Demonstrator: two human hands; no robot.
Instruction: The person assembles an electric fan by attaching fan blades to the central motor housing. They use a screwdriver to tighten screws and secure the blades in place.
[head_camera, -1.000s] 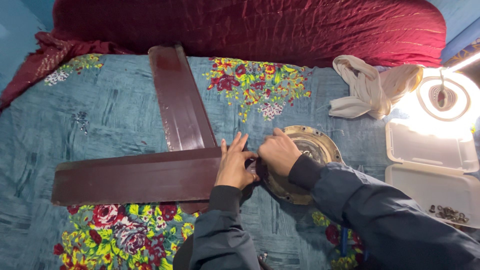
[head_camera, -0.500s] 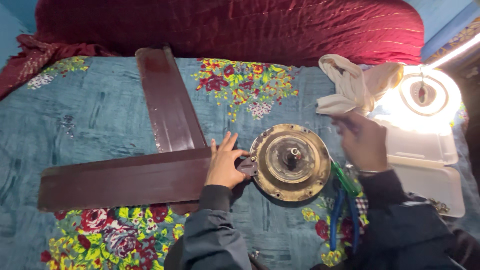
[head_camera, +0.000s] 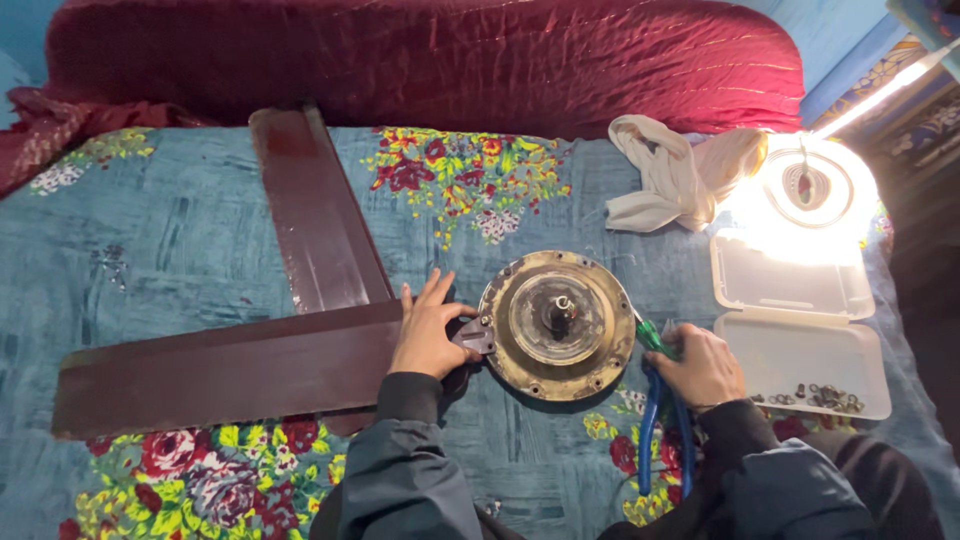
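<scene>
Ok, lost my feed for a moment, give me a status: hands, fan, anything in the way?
Left hand flat on fan blade by the motor hub. Right hand gripping green-and-blue tools beside hub. Open white box at right, nothing blocking.

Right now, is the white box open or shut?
Open. The white box lies with its lid folded back flat on the bedspread, and small screws show inside the near half.

- Under my hands spreads a teal bedspread (head_camera: 180, 250) with red and yellow flower prints.
- Beyond my reach, along the far edge, lies a long crimson bolster (head_camera: 420, 60).
- Past that, pale blue wall (head_camera: 840, 30) shows.
- Far right of my grip, a bright round lamp (head_camera: 805, 195) glares white.
</scene>
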